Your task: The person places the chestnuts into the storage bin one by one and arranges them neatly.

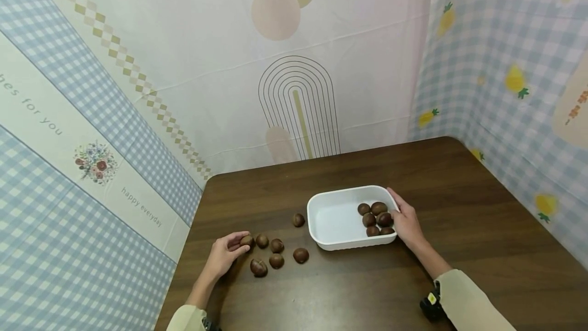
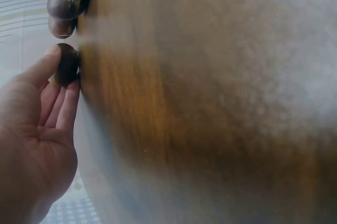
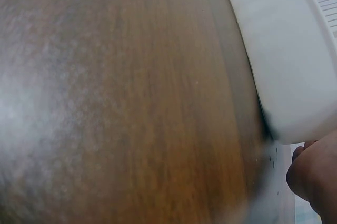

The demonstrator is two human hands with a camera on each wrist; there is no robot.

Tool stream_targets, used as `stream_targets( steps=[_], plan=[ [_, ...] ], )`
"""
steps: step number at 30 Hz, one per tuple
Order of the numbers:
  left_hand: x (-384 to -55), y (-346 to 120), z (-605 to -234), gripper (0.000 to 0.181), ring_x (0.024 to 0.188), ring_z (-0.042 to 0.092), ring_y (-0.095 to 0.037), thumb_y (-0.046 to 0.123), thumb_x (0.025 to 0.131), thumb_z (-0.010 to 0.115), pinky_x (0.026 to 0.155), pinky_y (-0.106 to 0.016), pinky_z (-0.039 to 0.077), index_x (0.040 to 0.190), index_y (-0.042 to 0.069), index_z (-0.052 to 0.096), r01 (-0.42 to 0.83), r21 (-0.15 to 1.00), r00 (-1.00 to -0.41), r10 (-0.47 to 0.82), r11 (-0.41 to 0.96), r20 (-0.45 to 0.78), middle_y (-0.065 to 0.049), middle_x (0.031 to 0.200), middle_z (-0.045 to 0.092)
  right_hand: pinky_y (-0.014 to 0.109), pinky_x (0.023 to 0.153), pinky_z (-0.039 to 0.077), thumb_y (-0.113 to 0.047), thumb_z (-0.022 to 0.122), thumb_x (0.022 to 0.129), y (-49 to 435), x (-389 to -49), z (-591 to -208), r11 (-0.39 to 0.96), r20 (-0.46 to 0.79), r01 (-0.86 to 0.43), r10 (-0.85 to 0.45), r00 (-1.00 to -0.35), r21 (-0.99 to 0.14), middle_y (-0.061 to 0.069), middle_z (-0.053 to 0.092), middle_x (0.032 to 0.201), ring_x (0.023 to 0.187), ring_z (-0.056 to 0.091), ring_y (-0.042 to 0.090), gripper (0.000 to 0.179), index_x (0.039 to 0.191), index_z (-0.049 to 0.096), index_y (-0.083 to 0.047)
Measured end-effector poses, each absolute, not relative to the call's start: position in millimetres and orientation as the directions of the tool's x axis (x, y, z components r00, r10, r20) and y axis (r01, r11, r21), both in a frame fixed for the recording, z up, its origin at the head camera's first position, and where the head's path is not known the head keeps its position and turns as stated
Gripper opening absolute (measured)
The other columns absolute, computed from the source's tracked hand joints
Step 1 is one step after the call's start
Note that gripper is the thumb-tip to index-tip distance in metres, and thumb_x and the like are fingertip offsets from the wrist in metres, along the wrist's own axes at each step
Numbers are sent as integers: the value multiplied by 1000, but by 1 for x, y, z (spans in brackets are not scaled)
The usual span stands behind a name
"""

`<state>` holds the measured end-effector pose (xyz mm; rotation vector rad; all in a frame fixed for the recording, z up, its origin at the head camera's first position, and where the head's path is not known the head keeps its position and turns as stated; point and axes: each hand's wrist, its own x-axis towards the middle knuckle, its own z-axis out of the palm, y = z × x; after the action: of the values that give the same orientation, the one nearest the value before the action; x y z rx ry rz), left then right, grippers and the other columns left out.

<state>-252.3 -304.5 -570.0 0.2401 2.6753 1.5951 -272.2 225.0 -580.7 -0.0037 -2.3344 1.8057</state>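
Observation:
At the left of the table my left hand (image 1: 225,253) pinches a brown chestnut (image 1: 247,240) between thumb and fingers. The left wrist view shows this chestnut (image 2: 67,65) at the fingertips, close to the tabletop. Several loose chestnuts (image 1: 276,246) lie just right of that hand. A white rectangular dish (image 1: 337,242) stands right of them, with several chestnuts (image 1: 369,220) gathered at its right end. My right hand (image 1: 406,223) grips the dish's right wall, thumb over the rim. In the right wrist view the dish's side (image 3: 289,56) shows, with only part of the hand (image 3: 318,174) visible.
The dark wooden table (image 1: 349,290) reaches back to a patterned cloth wall (image 1: 220,91). Checked cloth (image 1: 59,183) hangs along the left side, and another checked cloth (image 1: 500,117) along the right. A lone chestnut (image 1: 298,220) lies near the dish's left wall.

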Motion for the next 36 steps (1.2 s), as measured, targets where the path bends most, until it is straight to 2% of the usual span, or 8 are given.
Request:
stream_targets(
  steps=[18, 31, 36],
  plan=[
    [-278, -300, -546, 40, 128, 66, -36, 11, 96, 80, 102, -37, 57, 134, 1, 72, 187, 795, -976, 197, 577, 87, -16, 134, 71, 59, 124, 26, 13, 43, 95, 227, -272, -581, 285, 140, -100, 122, -983, -953, 23, 35, 167, 153, 30, 40, 69, 162, 39, 0],
    [-316, -249, -522, 40, 121, 70, -31, 11, 98, 78, 97, -35, 59, 136, 1, 71, 266, 787, -961, 223, 557, 167, -16, 131, 73, 58, 124, 25, 13, 43, 93, 224, -271, -580, 256, 138, -105, 118, -983, -961, 22, 35, 167, 153, 31, 40, 71, 163, 38, 0],
    [-326, -229, -522, 37, 119, 71, -31, 11, 97, 79, 95, -33, 60, 133, 4, 73, 288, 794, -956, 206, 536, 208, -16, 128, 74, 56, 124, 25, 12, 43, 93, 224, -272, -581, 263, 146, -110, 120, -982, -958, 23, 35, 167, 153, 31, 40, 71, 163, 38, 0]
  ],
)
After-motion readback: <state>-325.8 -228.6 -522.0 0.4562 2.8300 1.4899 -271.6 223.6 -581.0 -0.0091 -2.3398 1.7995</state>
